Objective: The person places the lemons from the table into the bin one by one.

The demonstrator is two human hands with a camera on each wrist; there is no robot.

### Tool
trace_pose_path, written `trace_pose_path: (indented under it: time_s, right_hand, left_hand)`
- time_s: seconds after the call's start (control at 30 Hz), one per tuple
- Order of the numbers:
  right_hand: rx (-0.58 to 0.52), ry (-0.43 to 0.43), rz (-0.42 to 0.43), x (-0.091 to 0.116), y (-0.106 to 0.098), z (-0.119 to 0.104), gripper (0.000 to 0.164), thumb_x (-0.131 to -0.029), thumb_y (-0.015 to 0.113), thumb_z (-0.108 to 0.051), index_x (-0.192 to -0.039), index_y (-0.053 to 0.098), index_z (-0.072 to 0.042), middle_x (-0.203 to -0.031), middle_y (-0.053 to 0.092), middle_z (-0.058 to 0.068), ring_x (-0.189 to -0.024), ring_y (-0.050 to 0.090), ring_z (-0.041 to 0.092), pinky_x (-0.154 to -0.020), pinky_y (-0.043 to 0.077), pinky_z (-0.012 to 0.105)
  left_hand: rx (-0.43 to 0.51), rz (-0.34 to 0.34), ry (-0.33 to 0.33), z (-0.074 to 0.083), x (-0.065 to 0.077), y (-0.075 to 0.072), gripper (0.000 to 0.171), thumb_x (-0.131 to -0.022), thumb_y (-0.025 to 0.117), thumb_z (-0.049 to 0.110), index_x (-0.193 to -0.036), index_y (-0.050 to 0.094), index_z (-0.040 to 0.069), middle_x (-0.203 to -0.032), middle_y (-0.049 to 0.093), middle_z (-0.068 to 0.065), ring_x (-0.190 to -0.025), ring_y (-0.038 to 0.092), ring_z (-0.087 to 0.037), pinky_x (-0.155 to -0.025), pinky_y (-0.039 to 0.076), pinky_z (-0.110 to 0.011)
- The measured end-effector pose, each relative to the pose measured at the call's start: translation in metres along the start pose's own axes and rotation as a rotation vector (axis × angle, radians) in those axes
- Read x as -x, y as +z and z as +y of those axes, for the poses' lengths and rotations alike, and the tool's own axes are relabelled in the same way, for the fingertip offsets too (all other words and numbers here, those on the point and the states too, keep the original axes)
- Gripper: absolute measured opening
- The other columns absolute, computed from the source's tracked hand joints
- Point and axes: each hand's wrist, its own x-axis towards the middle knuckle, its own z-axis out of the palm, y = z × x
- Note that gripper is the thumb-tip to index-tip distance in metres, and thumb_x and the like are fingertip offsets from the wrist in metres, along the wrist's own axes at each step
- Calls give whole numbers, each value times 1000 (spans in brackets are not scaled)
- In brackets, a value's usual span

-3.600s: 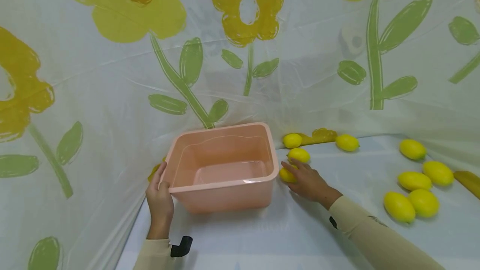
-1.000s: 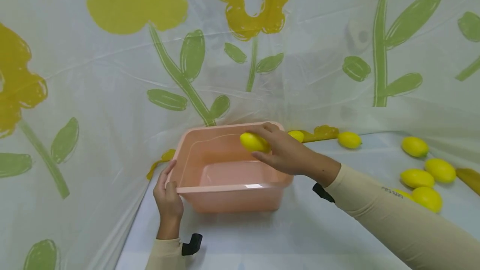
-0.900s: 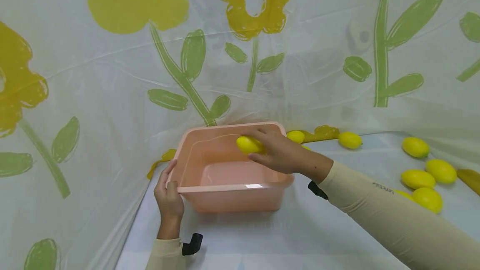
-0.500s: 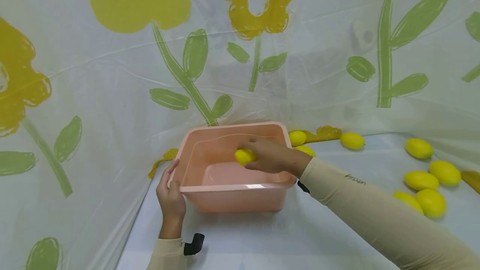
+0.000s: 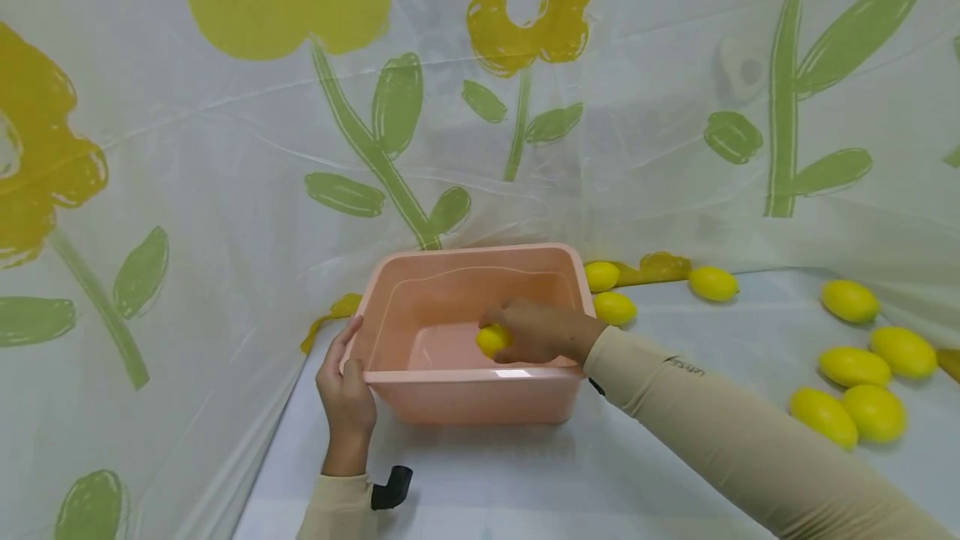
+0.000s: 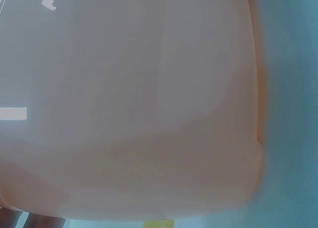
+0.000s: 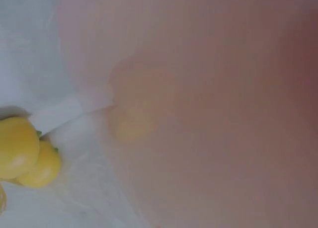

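A pink plastic basin [image 5: 472,400] stands tilted towards me against the cloth backdrop. My left hand [image 5: 347,397] grips its left front corner, thumb at the rim and fingers along the outer side. Inside the basin, low over its floor, my right hand [image 5: 536,330] holds a yellow lemon [image 5: 492,341] between fingers and thumb. In the left wrist view the basin's wall [image 6: 129,99] fills most of the picture, with dark fingers [image 6: 43,221] at the lower left edge. A blurred pinkish surface covers most of the right wrist view, hiding the held lemon.
Two lemons, a rear one [image 5: 602,277] and a front one [image 5: 615,307], lie just right of the basin. Another lemon [image 5: 713,283] rests farther along the backdrop [image 5: 645,190]. Several more, one at the front [image 5: 823,417], lie grouped on the right of the white-covered table [image 5: 480,473].
My right hand has picked up a lemon from beside the basin, carried it left over the rim and lowered it inside. My left hand keeps its hold on the basin.
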Motion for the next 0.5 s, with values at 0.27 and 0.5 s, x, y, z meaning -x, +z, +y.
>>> trace_pose_path:
  time_s: [0.27, 0.5]
  right_hand:
    - [3, 127, -94, -1, 5, 6, 41, -83, 66, -30, -122, 57, -22, -101, 57, -9, -91, 50, 13, -85, 42, 31]
    - [-78, 292, -183, -1, 6, 11, 42, -79, 70, -24, -119, 59, -25, -101, 59, -7, -93, 50, 17, -90, 42, 36]
  left_hand:
    - [-12, 8, -1, -1, 0, -1, 51, -83, 31, -5, -127, 55, 6, -137, 49, -1, -125, 48, -20, -92, 42, -23]
    - [-4, 16, 23, -16, -2, -3, 50, -85, 31, -3, -127, 56, 9, -136, 50, -3, -125, 47, -20, -89, 42, -13]
